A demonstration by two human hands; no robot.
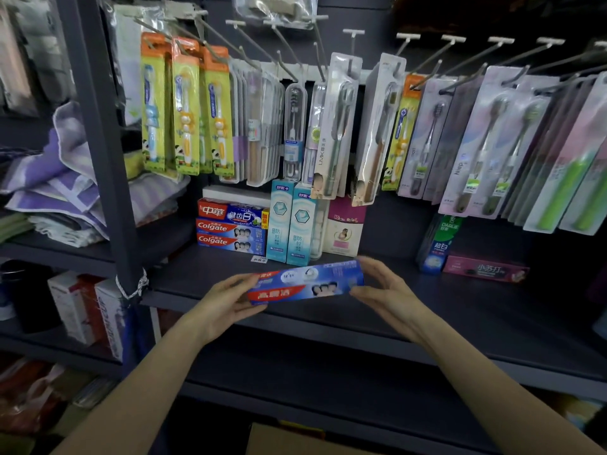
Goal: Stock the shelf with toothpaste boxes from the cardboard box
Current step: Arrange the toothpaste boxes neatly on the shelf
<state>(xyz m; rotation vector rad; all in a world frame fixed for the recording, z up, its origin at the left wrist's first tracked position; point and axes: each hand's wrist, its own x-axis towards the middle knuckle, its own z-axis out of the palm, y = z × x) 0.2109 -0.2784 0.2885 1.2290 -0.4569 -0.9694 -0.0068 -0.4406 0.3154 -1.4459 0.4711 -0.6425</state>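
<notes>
A long, glossy blue-and-red toothpaste box (pixel 307 282) is held lengthwise between both hands, just above the front part of the dark, matte shelf (pixel 427 310), its right end tilted slightly upward. The left hand (pixel 226 303) cups the box's left end, thumb on the printed face and fingers (pixel 253 308) curled under the lower edge. The right hand (pixel 384 287) pinches the right end, thumb below and curved fingers over the top corner.

Further back on the shelf lie two flat Colgate boxes (pixel 230 234), stacked, with a red-and-blue box (pixel 231 213) on top and a plain white carton (pixel 236 193) above that. Just right of them stand two upright pale teal boxes (pixel 292 221), then a pink-and-cream carton (pixel 345 228). Well apart to the right, a green Darlie box (pixel 438 243) stands leaning, touching or nearly touching a flat pink box (pixel 486 269).

Above, thin metal hooks carry rows of toothbrushes in shiny clear blister packs (pixel 335 126), some on yellow-green cards (pixel 185 106). Left of the grey steel upright (pixel 105 152) lie soft, crumpled purple-and-white towels (pixel 59 178). A corner of brown cardboard box (pixel 282 441) shows at the bottom edge.
</notes>
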